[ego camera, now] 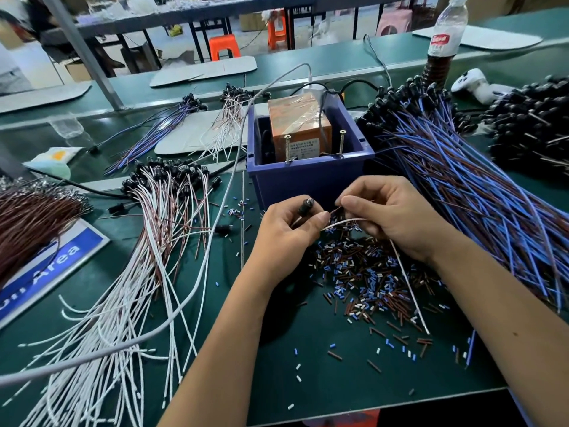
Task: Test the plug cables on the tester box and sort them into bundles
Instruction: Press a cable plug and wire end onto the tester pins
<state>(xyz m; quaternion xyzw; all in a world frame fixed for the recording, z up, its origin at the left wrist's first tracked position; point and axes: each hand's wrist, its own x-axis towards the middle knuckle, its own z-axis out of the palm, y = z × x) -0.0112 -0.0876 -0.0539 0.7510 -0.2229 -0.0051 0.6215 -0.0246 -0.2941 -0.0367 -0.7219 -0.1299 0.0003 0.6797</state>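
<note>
While the left hand (288, 224) pinches the black plug (306, 206) and the right hand (389, 215) pinches its brown and white leads just before the tester box (303, 135), mid-bench, the thin wires could slip free. Dropped, the cable might land among the insulation scraps (363, 282) near the front edge or stray into the wrong bundle.

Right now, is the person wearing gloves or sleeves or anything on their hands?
No. The left hand and right hand are both bare, with no gloves. No rings, watch or bracelets show. Both forearms are bare as well, with no sleeves in view. The fingernails are short and plain.
</note>
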